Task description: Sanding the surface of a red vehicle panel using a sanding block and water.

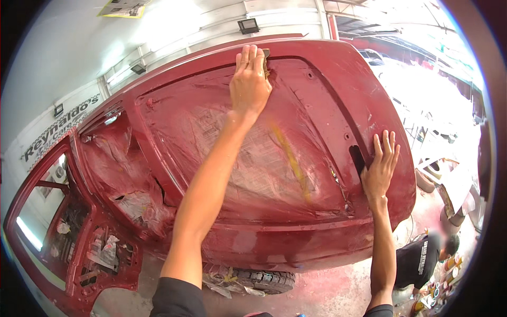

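A dull red vehicle body (pixel 369 95) fills the middle of the view, its side window opening covered with red-stained masking film (pixel 211 142). My left hand (pixel 251 82) is up at the top edge of that opening, fingers together and pressed to the panel. A small brownish, dark-edged piece (pixel 266 63) shows beside its fingers; most of it is hidden, and its kind cannot be made out. Lower and to the right, my right hand (pixel 381 166) lies flat on the rear pillar with fingers spread. It is beside a dark slot (pixel 357 158) and holds nothing.
An open red door frame (pixel 68 222) stands at the left. Under the body is a tyre (pixel 259 280). At the lower right a person in a black shirt (pixel 420 261) bends near several cans (pixel 451 274). White car parts (pixel 443 164) stand behind, at the right.
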A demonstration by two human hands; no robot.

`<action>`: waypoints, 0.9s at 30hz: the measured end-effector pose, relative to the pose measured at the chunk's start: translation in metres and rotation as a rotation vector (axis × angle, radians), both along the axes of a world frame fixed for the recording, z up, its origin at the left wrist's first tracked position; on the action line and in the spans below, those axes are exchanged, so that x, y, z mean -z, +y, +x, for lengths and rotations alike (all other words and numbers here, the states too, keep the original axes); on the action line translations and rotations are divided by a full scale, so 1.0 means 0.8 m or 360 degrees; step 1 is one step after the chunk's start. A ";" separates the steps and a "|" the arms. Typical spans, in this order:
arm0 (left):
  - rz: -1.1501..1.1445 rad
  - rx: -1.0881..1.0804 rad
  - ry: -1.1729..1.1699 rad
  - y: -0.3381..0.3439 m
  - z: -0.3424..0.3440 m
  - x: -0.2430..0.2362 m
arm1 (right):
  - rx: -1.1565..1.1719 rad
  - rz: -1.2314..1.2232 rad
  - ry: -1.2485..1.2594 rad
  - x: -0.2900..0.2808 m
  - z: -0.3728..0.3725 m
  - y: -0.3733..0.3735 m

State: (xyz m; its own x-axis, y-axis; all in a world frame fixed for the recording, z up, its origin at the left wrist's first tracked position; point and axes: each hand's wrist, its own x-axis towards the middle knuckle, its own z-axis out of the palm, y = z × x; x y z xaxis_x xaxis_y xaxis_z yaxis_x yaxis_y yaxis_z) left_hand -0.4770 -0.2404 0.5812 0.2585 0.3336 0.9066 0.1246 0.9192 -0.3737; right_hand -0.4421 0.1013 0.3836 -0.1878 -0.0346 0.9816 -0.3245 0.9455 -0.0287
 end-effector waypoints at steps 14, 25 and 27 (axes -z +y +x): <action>-0.0054 -0.0087 -0.0306 -0.119 0.039 -0.004 | 0.0103 0.0025 -0.0028 0.015 0.003 0.014; 0.0507 -0.0292 -0.0548 -0.215 0.053 -0.009 | 0.0077 0.0090 0.0033 0.015 0.000 0.028; 0.0592 -0.0410 -0.0148 -0.320 0.074 -0.030 | 0.0037 0.0087 0.0101 0.009 -0.006 -0.001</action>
State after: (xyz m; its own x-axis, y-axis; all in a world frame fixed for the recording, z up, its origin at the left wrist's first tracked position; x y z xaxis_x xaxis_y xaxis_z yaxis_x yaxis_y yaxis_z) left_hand -0.4176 -0.4963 0.6051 0.1219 0.0237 0.9923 -0.1083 0.9941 -0.0104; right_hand -0.4470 0.1006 0.3766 -0.1268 -0.0850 0.9883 -0.3019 0.9524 0.0431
